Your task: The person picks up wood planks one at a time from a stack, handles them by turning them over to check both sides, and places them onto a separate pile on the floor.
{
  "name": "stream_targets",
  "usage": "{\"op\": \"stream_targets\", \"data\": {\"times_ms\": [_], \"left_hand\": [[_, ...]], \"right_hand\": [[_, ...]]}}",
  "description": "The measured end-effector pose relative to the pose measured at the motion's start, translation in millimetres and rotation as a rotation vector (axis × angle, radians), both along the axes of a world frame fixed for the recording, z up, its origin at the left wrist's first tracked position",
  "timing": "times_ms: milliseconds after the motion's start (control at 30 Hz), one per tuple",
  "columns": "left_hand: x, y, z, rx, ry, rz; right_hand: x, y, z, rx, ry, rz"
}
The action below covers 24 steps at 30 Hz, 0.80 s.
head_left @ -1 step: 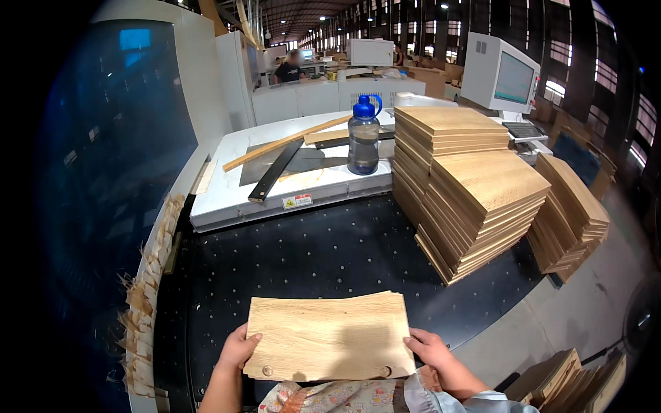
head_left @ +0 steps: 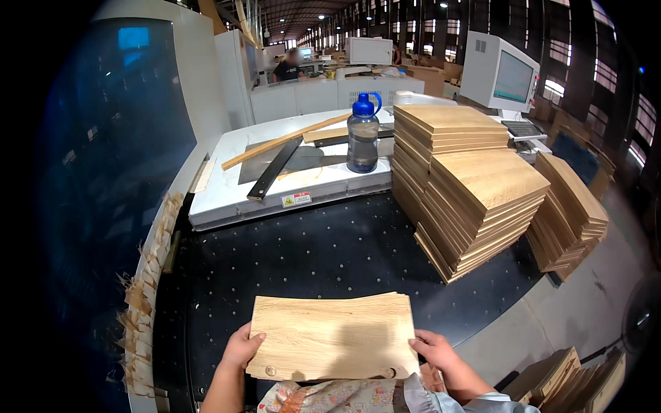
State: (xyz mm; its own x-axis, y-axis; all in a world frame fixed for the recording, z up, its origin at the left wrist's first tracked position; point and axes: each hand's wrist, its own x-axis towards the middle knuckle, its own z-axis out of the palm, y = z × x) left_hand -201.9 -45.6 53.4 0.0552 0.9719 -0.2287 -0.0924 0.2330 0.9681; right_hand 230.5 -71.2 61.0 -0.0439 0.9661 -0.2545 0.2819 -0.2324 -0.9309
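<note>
Presently both hands, left hand (head_left: 241, 350) and right hand (head_left: 435, 350), grip a small stack of pale rectangular wood panels (head_left: 334, 336) by its side edges, fingers clenched, at 6 o'clock over the black perforated bench (head_left: 310, 255). Step in hand appears to be squaring the stack; next move likely needs level support.

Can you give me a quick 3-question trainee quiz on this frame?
1. True or false: the left hand and the right hand grip opposite ends of the wooden panel.
2. What stands on the white machine top beside the stacked panels?
A. a paint can
B. a water bottle with a blue cap
C. a cardboard box
3. Fill in: the surface under the held panel is a ____ table dotted with small holes.

Key
1. True.
2. B, the water bottle.
3. Black; the black table.
</note>
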Motion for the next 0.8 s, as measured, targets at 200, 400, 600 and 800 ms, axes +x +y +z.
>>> {"op": "stream_targets", "data": {"times_ms": [200, 400, 600, 800], "left_hand": [[60, 13, -7, 0.023, 0.215, -0.149], [106, 22, -9, 0.141, 0.194, -0.296], [101, 31, -11, 0.076, 0.207, -0.389], [84, 36, 15, -0.057, -0.392, -0.390]], "right_hand": [[71, -51, -7, -0.326, 0.146, -0.163], [100, -75, -36, -0.469, 0.594, -0.332], [79, -80, -32, -0.242, 0.820, -0.447], [52, -55, 23, 0.203, 0.729, -0.267]]}}
